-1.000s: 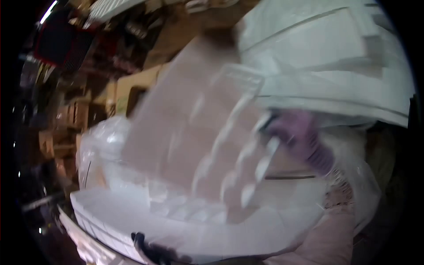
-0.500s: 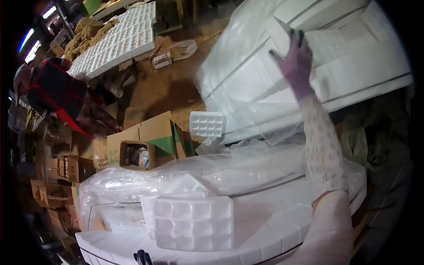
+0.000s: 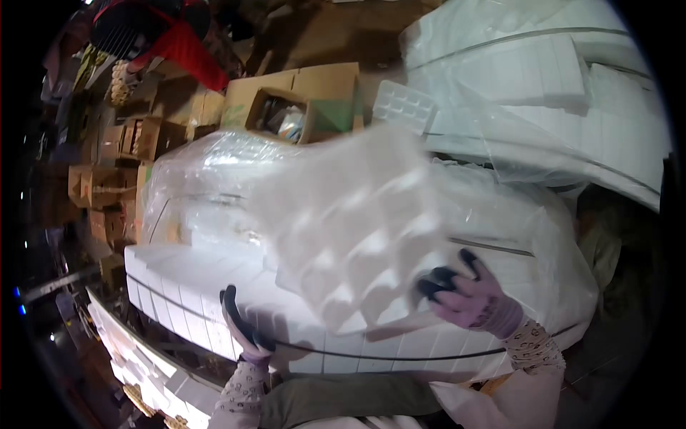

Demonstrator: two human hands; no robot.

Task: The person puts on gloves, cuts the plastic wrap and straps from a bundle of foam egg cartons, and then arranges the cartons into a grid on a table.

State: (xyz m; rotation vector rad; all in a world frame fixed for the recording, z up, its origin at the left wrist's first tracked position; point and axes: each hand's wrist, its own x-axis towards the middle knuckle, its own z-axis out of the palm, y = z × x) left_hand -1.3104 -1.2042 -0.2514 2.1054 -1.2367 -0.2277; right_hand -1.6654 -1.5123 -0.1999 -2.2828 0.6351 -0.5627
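Observation:
A white foam tray with several square cells is tilted above the near stack of white foam trays, blurred by motion. My right hand, in a purple glove with dark fingertips, is at its lower right edge, with fingers curled over that edge. To the left, my left hand wears a dark-palmed glove. Its fingers are stretched out beside the stack, apart from the tray, and nothing is in them. What lies under the tilted tray is mostly hidden.
Plastic film covers the stack's far side. Beyond it stand an open cardboard box, another foam tray and a second wrapped stack. More cartons stand at the left. A person in red and black is at the upper left.
My right hand has come back from the far stack to the cell tray, which is now raised and tilted. My left hand has moved up into fuller view. The camera view has shifted down.

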